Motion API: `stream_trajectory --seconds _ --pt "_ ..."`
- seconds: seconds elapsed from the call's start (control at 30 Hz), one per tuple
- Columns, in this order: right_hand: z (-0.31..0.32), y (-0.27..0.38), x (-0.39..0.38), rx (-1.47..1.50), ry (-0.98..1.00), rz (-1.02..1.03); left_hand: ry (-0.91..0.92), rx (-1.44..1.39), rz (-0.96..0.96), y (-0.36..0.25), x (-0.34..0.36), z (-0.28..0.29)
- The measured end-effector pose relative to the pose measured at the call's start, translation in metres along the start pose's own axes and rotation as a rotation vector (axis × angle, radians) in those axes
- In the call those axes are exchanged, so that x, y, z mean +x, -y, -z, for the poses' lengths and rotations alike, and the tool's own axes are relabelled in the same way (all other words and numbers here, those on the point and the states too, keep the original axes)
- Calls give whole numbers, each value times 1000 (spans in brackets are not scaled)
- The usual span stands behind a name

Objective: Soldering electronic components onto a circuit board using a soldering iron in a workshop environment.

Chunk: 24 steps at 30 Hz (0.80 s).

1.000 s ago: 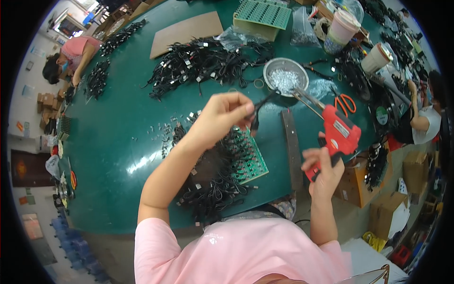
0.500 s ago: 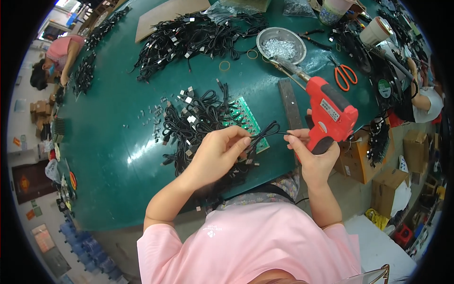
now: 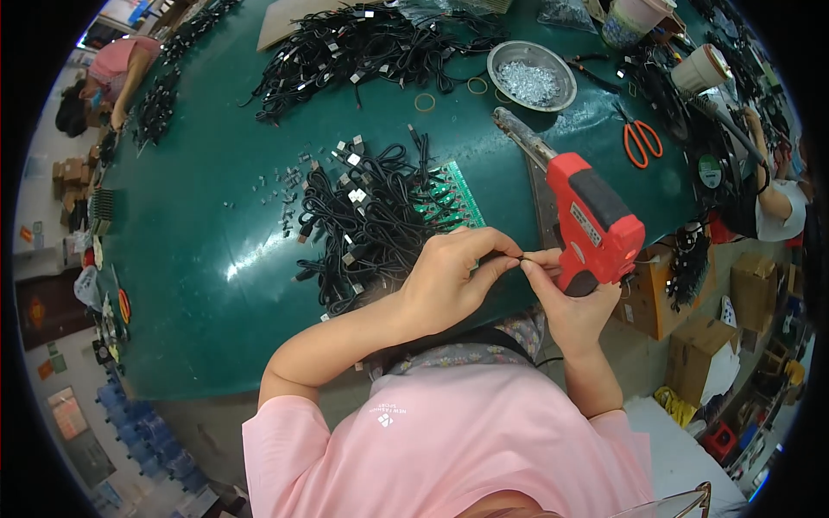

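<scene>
My left hand point(image 3: 445, 281) pinches a thin black cable point(image 3: 518, 257) near the bench's front edge. My right hand point(image 3: 574, 306) grips a red glue gun point(image 3: 587, 216) while its thumb and finger touch the same cable, close to my left fingertips. The gun's metal nozzle points up-left, beside a dark flat bar point(image 3: 540, 203). Just beyond my hands lie a tangled heap of black USB cables point(image 3: 363, 216), a green circuit board point(image 3: 462, 190) partly under cables and small scattered grey pieces point(image 3: 289, 186).
On the green tabletop point(image 3: 199, 259) are more cables point(image 3: 345, 47), a metal bowl point(image 3: 557, 60) of clear pellets, pliers, orange-handled scissors point(image 3: 639, 147) and cups point(image 3: 695, 71). Co-workers sit at left point(image 3: 117, 65) and right point(image 3: 777, 207); cardboard boxes point(image 3: 699, 350) stand at right below the table.
Over the last second my left hand has come down and right to meet my right hand. In the last half second both hands drew closer, and the cable loop has dropped from view between them.
</scene>
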State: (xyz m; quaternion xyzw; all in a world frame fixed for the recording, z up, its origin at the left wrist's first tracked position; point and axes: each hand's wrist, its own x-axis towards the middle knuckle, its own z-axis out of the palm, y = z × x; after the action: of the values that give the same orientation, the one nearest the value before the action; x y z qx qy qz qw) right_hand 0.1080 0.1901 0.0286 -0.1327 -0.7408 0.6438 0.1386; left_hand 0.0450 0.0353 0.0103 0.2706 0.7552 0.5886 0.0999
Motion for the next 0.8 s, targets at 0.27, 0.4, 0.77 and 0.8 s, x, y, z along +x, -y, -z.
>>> stream_trajectory --seconds 0.27,0.4,0.77,0.8 --pt "14 0 -1 196 305 -262 539 -314 447 4 7 28" --pt "10 -9 -2 141 197 -217 264 -64 187 3 -1 19" --pt "0 -12 -7 14 92 -121 -114 341 -386 19 -22 -3" --pt "-1 -12 -7 14 93 -123 -94 272 -312 16 -22 -3"
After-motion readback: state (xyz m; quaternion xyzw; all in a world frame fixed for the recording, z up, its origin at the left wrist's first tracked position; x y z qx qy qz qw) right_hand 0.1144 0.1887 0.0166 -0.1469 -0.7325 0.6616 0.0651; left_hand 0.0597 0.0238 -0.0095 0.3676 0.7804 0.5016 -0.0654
